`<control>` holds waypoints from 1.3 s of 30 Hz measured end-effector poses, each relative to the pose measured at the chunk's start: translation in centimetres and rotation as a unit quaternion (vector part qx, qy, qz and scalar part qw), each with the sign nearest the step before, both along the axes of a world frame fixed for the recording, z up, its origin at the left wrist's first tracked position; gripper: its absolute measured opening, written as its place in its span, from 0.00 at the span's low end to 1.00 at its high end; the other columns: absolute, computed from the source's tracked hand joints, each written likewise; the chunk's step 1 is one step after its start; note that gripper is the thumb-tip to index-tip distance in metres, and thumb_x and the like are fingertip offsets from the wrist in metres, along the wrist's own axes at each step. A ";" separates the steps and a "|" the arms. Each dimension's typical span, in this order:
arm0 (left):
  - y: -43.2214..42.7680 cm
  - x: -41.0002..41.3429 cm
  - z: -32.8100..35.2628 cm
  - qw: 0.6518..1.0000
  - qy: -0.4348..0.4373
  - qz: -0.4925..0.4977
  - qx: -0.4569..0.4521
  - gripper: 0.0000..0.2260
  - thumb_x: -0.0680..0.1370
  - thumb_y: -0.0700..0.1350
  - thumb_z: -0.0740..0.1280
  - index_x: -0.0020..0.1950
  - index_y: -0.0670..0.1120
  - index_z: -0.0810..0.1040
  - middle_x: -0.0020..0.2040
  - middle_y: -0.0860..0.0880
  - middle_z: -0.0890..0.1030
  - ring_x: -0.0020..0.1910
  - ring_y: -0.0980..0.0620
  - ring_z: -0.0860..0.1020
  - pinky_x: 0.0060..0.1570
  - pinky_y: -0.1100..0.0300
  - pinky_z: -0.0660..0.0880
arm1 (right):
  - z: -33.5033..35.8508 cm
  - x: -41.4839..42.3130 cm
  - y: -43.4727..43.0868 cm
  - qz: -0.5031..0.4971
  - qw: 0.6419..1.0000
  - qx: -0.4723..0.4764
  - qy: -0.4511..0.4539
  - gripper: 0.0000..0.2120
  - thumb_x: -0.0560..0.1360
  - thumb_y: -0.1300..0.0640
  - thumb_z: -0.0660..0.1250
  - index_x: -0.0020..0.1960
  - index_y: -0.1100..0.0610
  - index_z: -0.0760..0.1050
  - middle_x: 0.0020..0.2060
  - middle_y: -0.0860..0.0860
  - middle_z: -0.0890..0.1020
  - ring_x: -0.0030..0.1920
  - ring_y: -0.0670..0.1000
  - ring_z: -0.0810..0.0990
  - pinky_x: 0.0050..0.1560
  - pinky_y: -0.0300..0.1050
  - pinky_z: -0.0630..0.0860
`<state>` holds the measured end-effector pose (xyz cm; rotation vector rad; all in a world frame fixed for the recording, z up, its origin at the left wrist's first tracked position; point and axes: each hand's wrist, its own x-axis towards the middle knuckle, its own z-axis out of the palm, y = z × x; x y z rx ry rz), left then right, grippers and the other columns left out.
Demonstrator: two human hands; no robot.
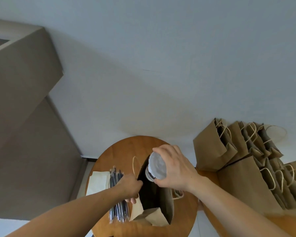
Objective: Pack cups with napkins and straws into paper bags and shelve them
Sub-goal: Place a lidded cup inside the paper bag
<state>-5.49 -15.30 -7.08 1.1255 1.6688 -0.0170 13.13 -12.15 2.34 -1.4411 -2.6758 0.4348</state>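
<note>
Curled round a clear lidded cup (156,167), the right hand (176,168) held it just above the open mouth of a brown paper bag (161,214). The left hand (131,186) gripped the bag's left rim, fingers folded over the paper edge. The bag stood on a round wooden table (123,147). Wrapped straws (117,178) lay just left of the bag, partly beneath the left hand, with white napkins (99,182) beside them, farther left. Spare handled bags (237,182) stood clustered at right on a neighbouring wooden surface, against the pale wall.
</note>
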 end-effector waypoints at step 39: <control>-3.7 0.5 -3.2 0.994 -0.031 0.096 0.050 0.07 0.83 0.49 0.59 0.56 0.49 0.74 0.41 0.47 0.83 0.34 0.53 0.84 0.40 0.57 0.83 | -18.5 -4.3 -0.2 -0.048 0.939 -0.220 -0.259 0.39 0.77 0.48 0.66 0.78 0.56 0.48 0.72 0.62 0.60 0.67 0.62 0.70 0.66 0.54 0.70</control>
